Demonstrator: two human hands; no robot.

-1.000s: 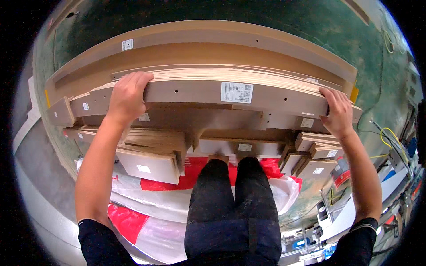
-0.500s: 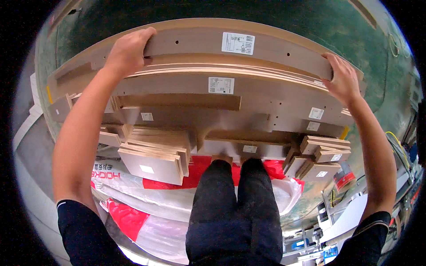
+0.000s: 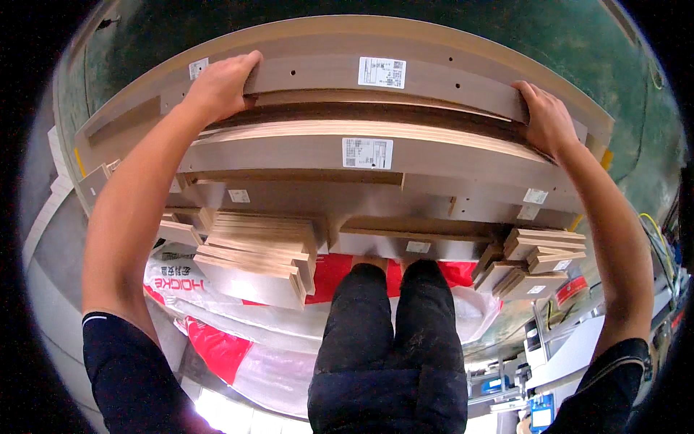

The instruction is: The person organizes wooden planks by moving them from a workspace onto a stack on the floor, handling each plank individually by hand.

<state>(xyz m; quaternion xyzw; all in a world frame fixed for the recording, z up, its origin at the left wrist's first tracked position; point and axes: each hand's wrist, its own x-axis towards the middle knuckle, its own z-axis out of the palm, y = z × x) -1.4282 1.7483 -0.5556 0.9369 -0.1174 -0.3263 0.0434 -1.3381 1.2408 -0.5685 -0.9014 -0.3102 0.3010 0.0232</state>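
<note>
- Both hands are clamped on one long brown board (image 3: 318, 78): the left hand (image 3: 223, 87) toward its left end, the right hand (image 3: 547, 119) near its right end.
- That board is just beyond the stack of long boards (image 3: 282, 153), set off from it by a dark gap; what bears its underside cannot be seen.
- Judging by this, one board is parted from the stack. Several pale edges show layered in the stack, so more appear left there; how many are already dealt with cannot be told.
- Beyond the stack and the held board runs a large brown panel (image 3: 426, 45), close enough that it probably limits room on that side.
- On the stack's near side, small boards (image 3: 249, 281) lie piled to the left, and short pieces (image 3: 535, 286) to the right.
- Between these piles, nearer than the stack, are the person's legs (image 3: 358, 325); red-and-white wrapping (image 3: 225, 356) spreads around them, perhaps awkward for footing.
</note>
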